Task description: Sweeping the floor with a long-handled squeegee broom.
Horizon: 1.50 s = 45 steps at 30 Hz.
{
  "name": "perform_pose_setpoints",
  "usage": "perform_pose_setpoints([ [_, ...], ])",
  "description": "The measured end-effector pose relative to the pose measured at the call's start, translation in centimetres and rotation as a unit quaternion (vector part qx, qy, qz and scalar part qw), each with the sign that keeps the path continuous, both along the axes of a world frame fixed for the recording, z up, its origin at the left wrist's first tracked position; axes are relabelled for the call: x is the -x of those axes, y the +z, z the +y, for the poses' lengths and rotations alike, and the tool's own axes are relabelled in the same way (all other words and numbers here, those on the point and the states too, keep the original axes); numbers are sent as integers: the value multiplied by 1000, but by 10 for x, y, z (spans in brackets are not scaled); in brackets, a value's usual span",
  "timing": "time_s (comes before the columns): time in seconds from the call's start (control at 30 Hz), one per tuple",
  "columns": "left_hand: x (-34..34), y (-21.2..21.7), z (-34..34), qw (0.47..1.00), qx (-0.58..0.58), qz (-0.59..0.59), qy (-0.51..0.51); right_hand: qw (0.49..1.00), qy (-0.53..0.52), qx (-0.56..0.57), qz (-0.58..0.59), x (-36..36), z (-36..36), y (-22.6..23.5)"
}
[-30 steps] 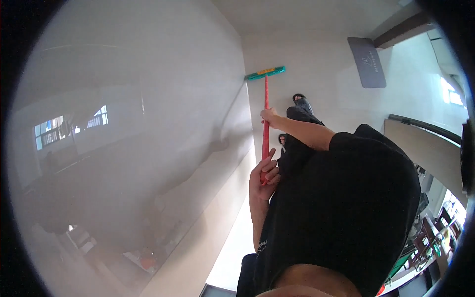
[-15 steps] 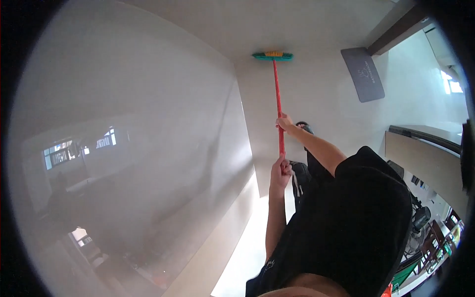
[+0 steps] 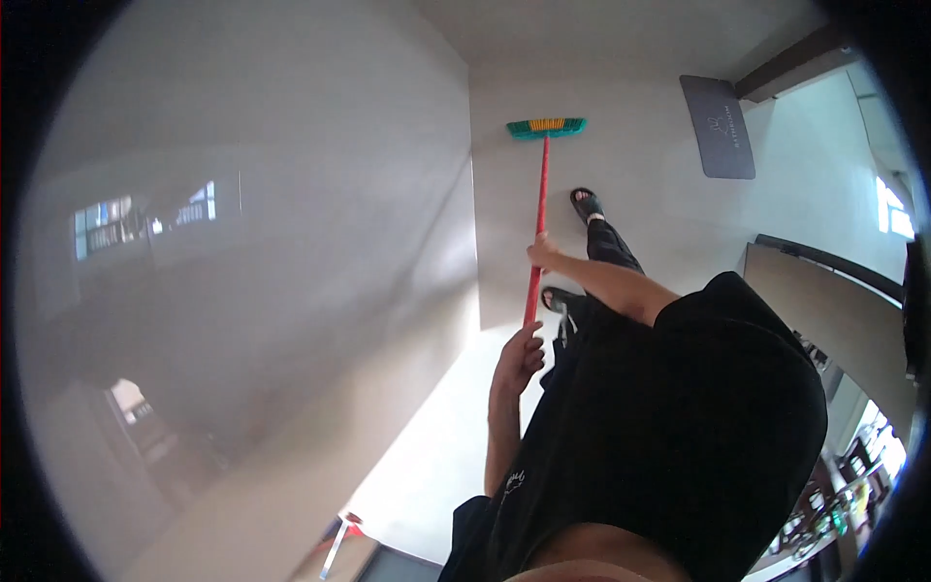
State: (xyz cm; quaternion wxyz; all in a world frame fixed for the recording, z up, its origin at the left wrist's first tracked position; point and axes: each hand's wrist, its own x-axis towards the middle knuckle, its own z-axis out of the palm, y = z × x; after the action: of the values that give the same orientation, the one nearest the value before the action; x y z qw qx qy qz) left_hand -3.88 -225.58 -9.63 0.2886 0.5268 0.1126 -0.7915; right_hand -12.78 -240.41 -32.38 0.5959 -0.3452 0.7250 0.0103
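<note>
A broom [image 3: 542, 184] with a long red handle reaches away from me. Its green and yellow bristle head [image 3: 546, 128] lies on the floor ahead. My right hand [image 3: 544, 251] is wrapped round the handle about midway. Lower down, my left hand [image 3: 521, 359] is closed at the handle's near end, its fingers curled and the tip partly hidden. Just right of the handle are my feet in black sandals [image 3: 586, 203], one ahead of the other.
A pale glossy wall [image 3: 320, 252] runs along my left, reflecting windows. Ahead to the right, a grey mat [image 3: 719, 128] lies on the floor by a dark brown post [image 3: 790, 63]. A beige panel with a dark top edge [image 3: 834, 310] stands to my right.
The broom head is nearer to me and has shifted a little right in view. Both hands stay on the handle, now lower and further left. My right foot has come forward into view.
</note>
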Motion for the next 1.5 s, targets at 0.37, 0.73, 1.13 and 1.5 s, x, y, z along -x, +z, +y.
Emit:
perform_pose_setpoints([
  [0.37,-5,13,179,965,91,-231,-78,987,124,100,-3,-29,185,-17],
  [0.73,86,-50,4,983,158,-61,-74,968,-139,207,-41,85,11,50],
  [1.13,195,-112,-162,992,57,21,-109,982,-70,177,-2,206,-93,-15],
  [1.5,75,-14,53,921,-3,-203,-331,947,-138,-170,-236,90,110,1],
])
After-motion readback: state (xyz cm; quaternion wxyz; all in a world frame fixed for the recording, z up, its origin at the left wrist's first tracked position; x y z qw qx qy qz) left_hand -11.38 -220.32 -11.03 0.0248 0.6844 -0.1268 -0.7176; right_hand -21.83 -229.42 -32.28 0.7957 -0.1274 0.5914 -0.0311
